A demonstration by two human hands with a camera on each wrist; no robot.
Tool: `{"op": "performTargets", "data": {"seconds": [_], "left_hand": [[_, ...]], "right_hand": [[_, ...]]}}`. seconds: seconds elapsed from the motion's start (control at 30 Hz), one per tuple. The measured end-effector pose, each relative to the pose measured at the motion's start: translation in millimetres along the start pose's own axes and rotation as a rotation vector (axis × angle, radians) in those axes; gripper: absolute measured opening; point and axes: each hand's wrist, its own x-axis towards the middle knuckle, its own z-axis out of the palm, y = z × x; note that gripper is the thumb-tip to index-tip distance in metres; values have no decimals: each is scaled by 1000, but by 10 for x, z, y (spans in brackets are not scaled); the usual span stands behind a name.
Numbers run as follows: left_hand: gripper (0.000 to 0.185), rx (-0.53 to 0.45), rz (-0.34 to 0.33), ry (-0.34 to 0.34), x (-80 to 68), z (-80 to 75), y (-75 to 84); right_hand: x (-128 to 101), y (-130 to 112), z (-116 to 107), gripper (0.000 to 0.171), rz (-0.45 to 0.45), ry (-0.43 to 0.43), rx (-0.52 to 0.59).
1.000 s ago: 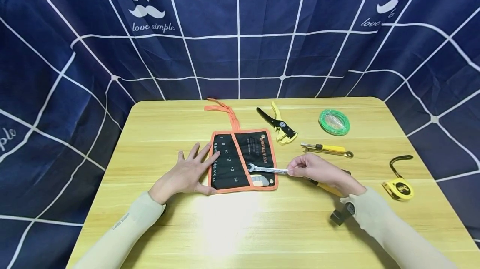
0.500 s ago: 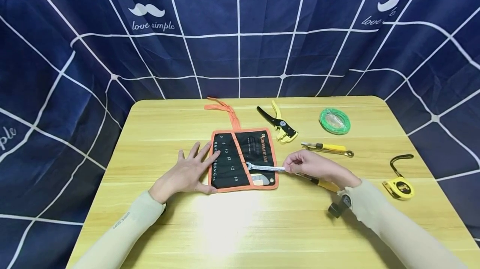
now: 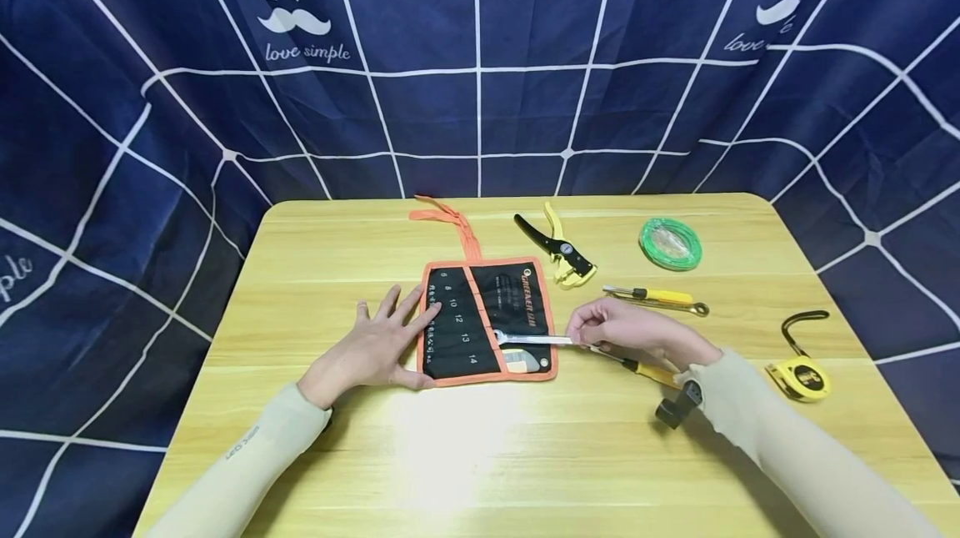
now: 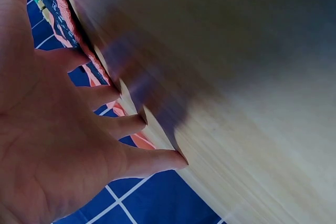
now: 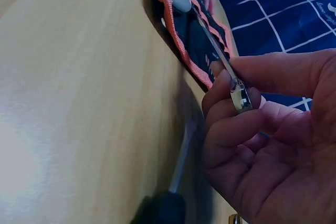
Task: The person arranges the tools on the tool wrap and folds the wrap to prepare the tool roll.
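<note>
A black tool pouch [image 3: 457,321] with orange trim and numbered slots lies flat mid-table. My left hand [image 3: 375,344] rests on its left edge with fingers spread, some fingertips on the wood. My right hand [image 3: 618,328] pinches a silver combination wrench [image 3: 536,339] by its ring end, which shows between thumb and fingers in the right wrist view. The wrench's open-jaw end is at the slanted orange pocket edge, close to the 13 slot. Just below it, a grey utility knife [image 3: 519,360] sits partly in the pouch. Beneath my right hand lies a screwdriver [image 3: 654,373] with a yellow-and-black handle.
Yellow-and-black wire strippers [image 3: 564,250] lie behind the pouch, near its orange tie [image 3: 465,229]. Farther right are a green wire coil [image 3: 670,243], a second yellow screwdriver [image 3: 663,296] beside another wrench [image 3: 700,309], and a yellow tape measure [image 3: 798,378]. A blue curtain borders the table.
My right hand has shifted slightly left, bringing the wrench's open-jaw end from over the pouch's black flap to the pocket edge. The left hand stays where it was.
</note>
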Motion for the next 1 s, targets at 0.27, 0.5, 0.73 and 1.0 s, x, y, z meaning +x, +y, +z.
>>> {"op": "performTargets", "data": {"seconds": [0.27, 0.5, 0.73, 1.0], "left_hand": [[121, -6, 5, -2, 3, -7, 6], [121, -8, 1, -5, 3, -30, 10], [121, 0, 3, -2, 9, -27, 3], [121, 5, 4, 2, 10, -9, -2]], "right_hand": [[97, -79, -13, 12, -26, 5, -65], [149, -127, 77, 12, -41, 51, -98], [177, -142, 153, 11, -77, 82, -108], [192, -133, 193, 28, -117, 115, -127]]}}
